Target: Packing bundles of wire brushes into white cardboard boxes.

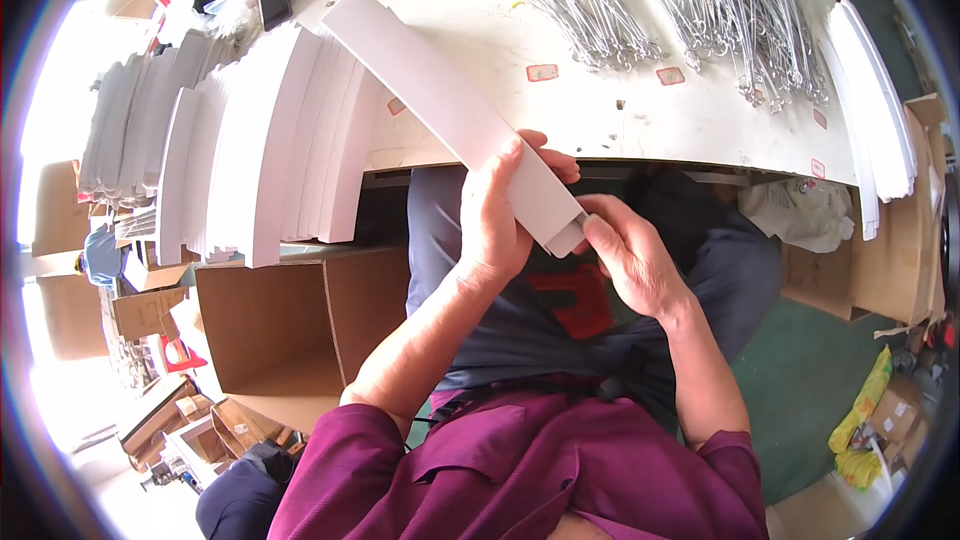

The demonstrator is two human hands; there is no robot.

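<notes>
1. The left hand [495, 220] is curled closed around a long white cardboard strip [450, 110], fingers wrapped over its near end.
2. The right hand [625, 250] pinches the strip's lower corner between thumb and fingers, touching the left hand's fingertips.
3. The strip slants up and away from both hands, over a white table [560, 40].
4. Beyond the right hand lie bundles of metal wire hangers [690, 0].
5. Left of the left hand sit stacks of white strips [260, 140], with an open cardboard box [290, 325] below them.

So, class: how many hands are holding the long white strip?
2: the left hand wraps the white strip near its lower end, and the right hand pinches that end.
</notes>
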